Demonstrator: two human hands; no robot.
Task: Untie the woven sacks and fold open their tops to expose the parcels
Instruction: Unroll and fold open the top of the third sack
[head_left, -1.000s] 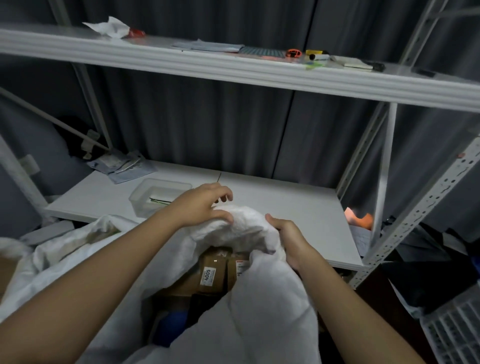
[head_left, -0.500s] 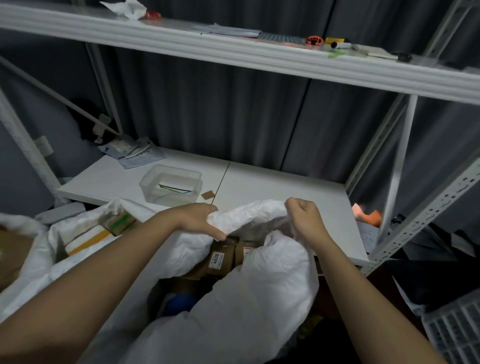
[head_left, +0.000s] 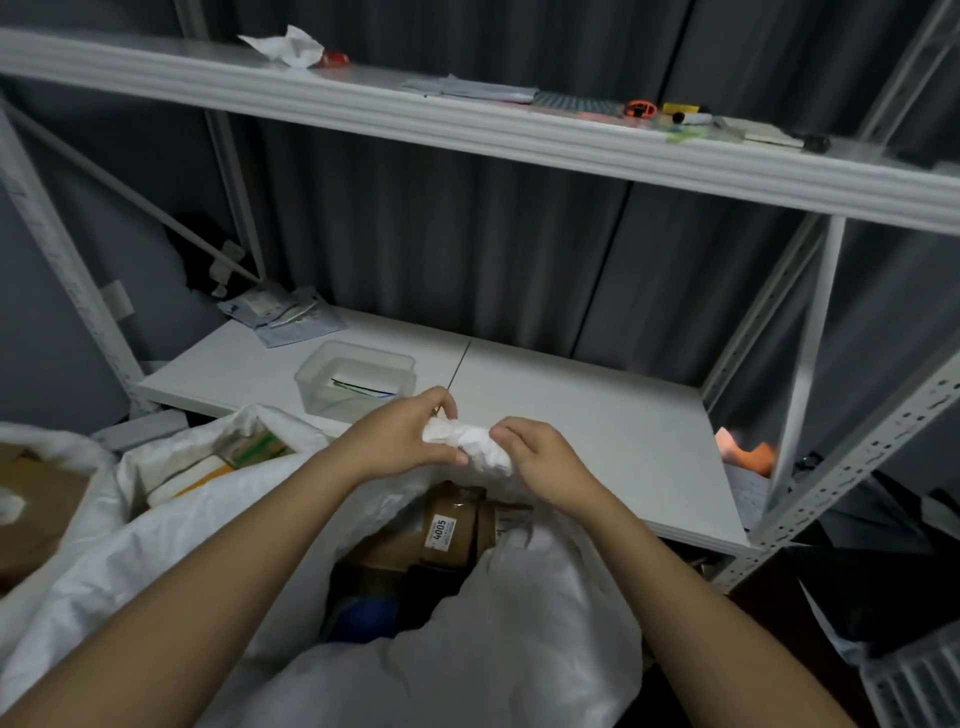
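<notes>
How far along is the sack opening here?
Done: the left sack lies open, parcels showing. In hand: left hand and right hand grip the near sack rim, bunched; labelled parcel already visible. Left: folding that rim down.

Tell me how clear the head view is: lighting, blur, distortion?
Head view: dim, bluish light; wide-angle bend in the upper shelf; both hands, left and right, fairly sharp on the sack's rolled edge; "4005" parcel label readable; sack interior shadowed.

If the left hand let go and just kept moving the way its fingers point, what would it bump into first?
Probably the right hand: the left hand points rightward along the bunched sack rim both grip. Depth is hard to judge.
</notes>
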